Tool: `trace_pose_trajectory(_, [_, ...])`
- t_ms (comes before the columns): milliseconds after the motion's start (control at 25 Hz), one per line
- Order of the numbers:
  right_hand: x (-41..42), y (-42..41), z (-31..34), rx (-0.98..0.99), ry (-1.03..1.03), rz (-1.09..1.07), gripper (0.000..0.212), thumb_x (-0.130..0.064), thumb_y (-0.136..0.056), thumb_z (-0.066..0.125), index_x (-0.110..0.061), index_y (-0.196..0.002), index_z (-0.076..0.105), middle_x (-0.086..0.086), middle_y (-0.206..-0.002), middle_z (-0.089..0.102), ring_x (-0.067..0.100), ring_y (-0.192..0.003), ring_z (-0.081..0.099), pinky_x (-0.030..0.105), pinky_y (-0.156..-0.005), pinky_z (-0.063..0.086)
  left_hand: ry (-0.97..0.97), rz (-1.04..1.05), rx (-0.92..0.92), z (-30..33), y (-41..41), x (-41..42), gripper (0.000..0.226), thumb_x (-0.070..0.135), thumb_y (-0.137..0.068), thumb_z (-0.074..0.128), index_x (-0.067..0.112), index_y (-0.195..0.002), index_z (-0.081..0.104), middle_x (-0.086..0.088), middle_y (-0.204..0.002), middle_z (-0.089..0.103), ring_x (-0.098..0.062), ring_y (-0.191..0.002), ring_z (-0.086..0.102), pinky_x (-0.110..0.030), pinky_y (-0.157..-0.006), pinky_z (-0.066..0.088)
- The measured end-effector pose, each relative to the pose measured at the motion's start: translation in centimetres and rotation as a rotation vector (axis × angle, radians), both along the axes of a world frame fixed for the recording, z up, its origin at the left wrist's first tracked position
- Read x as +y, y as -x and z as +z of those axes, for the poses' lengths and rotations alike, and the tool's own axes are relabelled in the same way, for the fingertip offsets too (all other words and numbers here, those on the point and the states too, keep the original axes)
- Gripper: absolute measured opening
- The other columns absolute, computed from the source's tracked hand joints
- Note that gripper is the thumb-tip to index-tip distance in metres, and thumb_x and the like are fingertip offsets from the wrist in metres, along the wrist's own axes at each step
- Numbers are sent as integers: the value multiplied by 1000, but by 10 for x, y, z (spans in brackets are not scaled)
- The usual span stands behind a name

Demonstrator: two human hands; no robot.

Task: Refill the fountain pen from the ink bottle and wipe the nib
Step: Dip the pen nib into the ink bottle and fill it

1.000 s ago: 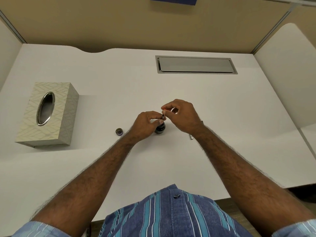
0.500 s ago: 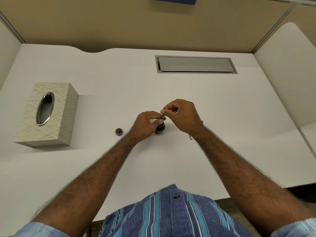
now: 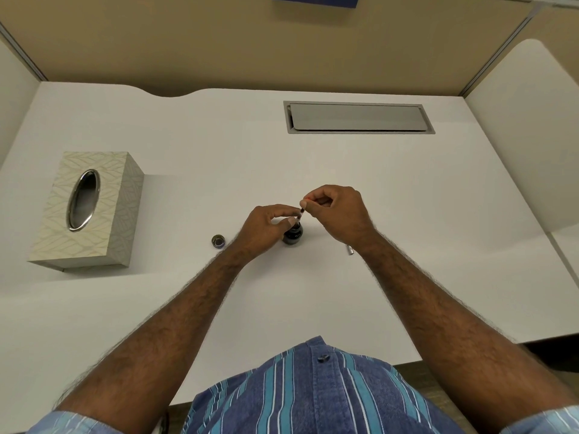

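Note:
A small dark ink bottle (image 3: 293,235) stands open on the white desk (image 3: 407,189). Its round cap (image 3: 218,240) lies to the left. My left hand (image 3: 266,228) curls around the bottle and pinches the lower part of the thin pen section (image 3: 301,212), which stands upright in the bottle's mouth. My right hand (image 3: 336,214) pinches the top end of that pen section with thumb and forefinger. The nib is hidden inside the bottle. A silver pen part (image 3: 351,249) peeks out on the desk beside my right wrist.
A patterned tissue box (image 3: 91,211) with an oval metal opening sits at the left. A grey cable hatch (image 3: 358,117) is set into the desk at the back. Cubicle partitions close in the back and both sides.
My right hand's fingertips have shifted slightly at the top of the pen section. The left hand and the bottle stay where they were.

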State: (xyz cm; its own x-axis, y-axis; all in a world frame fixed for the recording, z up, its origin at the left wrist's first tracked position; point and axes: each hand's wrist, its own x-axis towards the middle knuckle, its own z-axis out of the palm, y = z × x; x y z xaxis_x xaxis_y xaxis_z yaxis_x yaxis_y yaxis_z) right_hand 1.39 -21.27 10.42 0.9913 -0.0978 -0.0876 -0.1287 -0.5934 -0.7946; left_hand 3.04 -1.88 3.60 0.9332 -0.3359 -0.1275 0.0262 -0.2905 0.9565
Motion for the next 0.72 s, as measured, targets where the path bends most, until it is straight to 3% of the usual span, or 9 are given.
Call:
trace_pose_trajectory(160, [-3, 5, 0, 19, -44, -35, 8, -26, -92, 81, -18, -94, 82, -11, -80, 79, 4, -74, 75, 15, -73, 54, 3, 47, 8, -2, 2, 2, 21, 20, -98, 69, 23, -115, 81, 12, -117, 79, -4, -116, 70, -33, -104, 51])
trace_pose_trajectory(280, [-7, 11, -1, 21, -108, -71, 9, -26, -92, 82, -17, -95, 82, -5, -83, 81, 11, -78, 78, 24, -76, 60, 24, 74, 32, -3, 4, 4, 21, 21, -97, 69, 23, -113, 82, 12, -115, 80, -8, -116, 71, -45, -107, 54])
trace_pose_trajectory(560, [-17, 24, -4, -6, -220, -174, 9, -30, -92, 80, -22, -95, 82, -3, -79, 80, 14, -81, 78, 41, -83, 65, 38, 129, 31, 1, 12, 5, 19, 16, -98, 69, 16, -113, 81, 8, -117, 79, -2, -115, 70, -32, -101, 55])
trace_pose_trajectory(720, [-23, 30, -7, -21, -325, -237, 6, -25, -92, 81, -20, -95, 82, 6, -84, 82, 29, -87, 78, 49, -87, 65, 38, 175, 21, 3, 15, 3, 18, 15, -98, 68, 16, -110, 81, 8, -113, 80, -2, -109, 71, -20, -91, 50])
